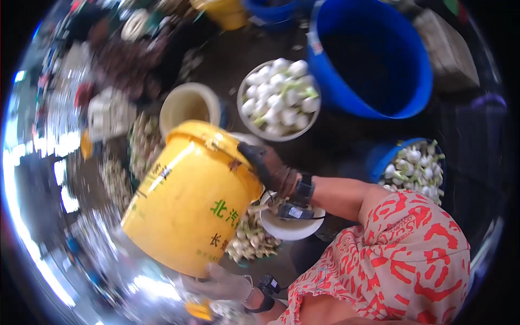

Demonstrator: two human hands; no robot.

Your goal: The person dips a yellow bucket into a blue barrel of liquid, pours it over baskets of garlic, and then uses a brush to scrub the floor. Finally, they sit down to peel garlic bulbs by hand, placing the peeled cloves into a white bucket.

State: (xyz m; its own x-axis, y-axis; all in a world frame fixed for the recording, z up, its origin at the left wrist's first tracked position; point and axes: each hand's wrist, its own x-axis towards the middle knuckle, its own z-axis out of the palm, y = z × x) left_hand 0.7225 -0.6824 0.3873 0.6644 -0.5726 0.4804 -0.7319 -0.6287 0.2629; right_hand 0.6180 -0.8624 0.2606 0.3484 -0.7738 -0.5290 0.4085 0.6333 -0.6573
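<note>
A large yellow bucket (189, 200) with green and dark printed characters is held tilted in front of me. My right hand (268, 165), in a dark glove, grips it at the rim. Down at the base edge, my left hand (222, 284) in a pale glove has its fingers tucked against the underside. The bucket's inside is hidden from me. Beyond its rim stands a round white tub heaped with white garlic bulbs (279, 100). A pale empty-looking bucket (189, 108) is partly covered by the yellow one.
A big blue tub (374, 59) stands at the upper right, with a blue basket of garlic (414, 165) below it. Near my right wrist is a white bowl (292, 225) beside loose garlic bulbs (252, 238). A white crate (111, 114) sits at the left; that side is blurred.
</note>
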